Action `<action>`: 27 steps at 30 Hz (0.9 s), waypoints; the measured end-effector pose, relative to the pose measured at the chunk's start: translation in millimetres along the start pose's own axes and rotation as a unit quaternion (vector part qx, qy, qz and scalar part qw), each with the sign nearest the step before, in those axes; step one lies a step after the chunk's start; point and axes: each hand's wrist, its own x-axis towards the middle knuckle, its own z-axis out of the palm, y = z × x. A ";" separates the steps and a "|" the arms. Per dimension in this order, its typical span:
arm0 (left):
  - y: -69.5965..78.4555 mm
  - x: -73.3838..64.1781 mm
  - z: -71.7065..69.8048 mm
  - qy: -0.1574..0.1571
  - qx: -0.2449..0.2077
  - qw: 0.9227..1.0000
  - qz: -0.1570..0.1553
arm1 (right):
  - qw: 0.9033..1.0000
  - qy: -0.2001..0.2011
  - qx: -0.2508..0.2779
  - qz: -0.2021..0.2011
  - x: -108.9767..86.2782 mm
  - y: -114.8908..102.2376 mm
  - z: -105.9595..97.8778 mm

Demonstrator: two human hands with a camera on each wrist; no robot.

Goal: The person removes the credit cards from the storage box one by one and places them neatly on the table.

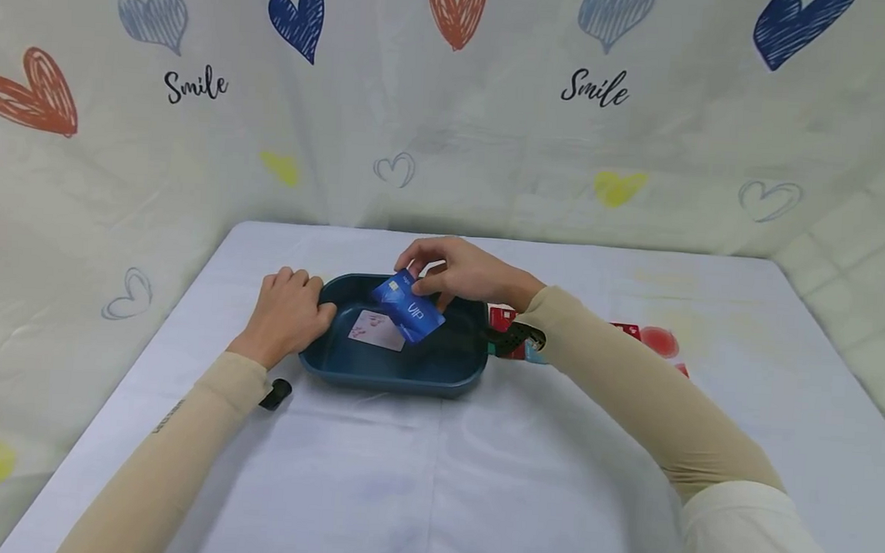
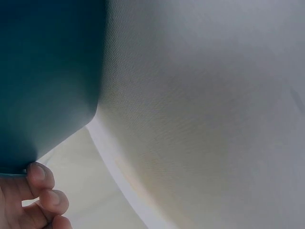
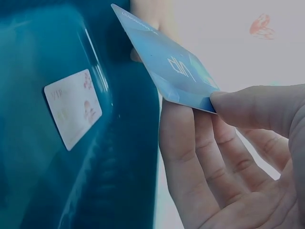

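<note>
Thumb and fingers of my right hand point(image 1: 464, 269) pinch a blue card point(image 1: 409, 306) marked VIP by its edge. In the head view the card overlaps the inside of a dark teal basin point(image 1: 438, 361). In the right wrist view the blue card point(image 3: 167, 62) tilts, with the thumb point(image 3: 252, 107) on its face and fingers beneath. A white card with pink flowers point(image 1: 376, 330) lies flat on the basin floor, also marked VIP. My left hand point(image 1: 283, 314) grips the basin's left rim, its fingertips point(image 2: 40, 176) curled under the edge in the left wrist view.
Red and blue cards point(image 1: 502, 320) lie right of the basin, partly hidden by the right forearm. A round red piece point(image 1: 660, 342) lies beyond that sleeve. The table point(image 1: 402, 483) has a white cloth, and a heart-patterned curtain point(image 1: 452, 102) hangs behind it.
</note>
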 end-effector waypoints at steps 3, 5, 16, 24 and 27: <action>-0.2 -0.7 0.0 -0.002 0.001 1.000 -0.001 | 1.000 0.008 0.000 0.004 -5.0 0.8 -4.8; 0.2 -1.1 -0.3 -0.003 0.002 1.000 -0.001 | 1.000 0.014 -0.001 0.009 -8.3 1.7 -8.0; 0.9 -1.5 -1.7 -0.006 0.002 1.000 0.002 | 0.998 0.052 -0.006 0.029 -30.6 4.9 -26.3; 1.5 -2.2 -0.9 -0.009 0.005 1.000 0.001 | 0.997 0.068 -0.001 0.029 -45.5 10.5 -38.7; 2.5 -2.1 -0.7 -0.008 0.007 1.000 0.001 | 0.997 0.075 -0.007 0.030 -50.6 12.7 -43.0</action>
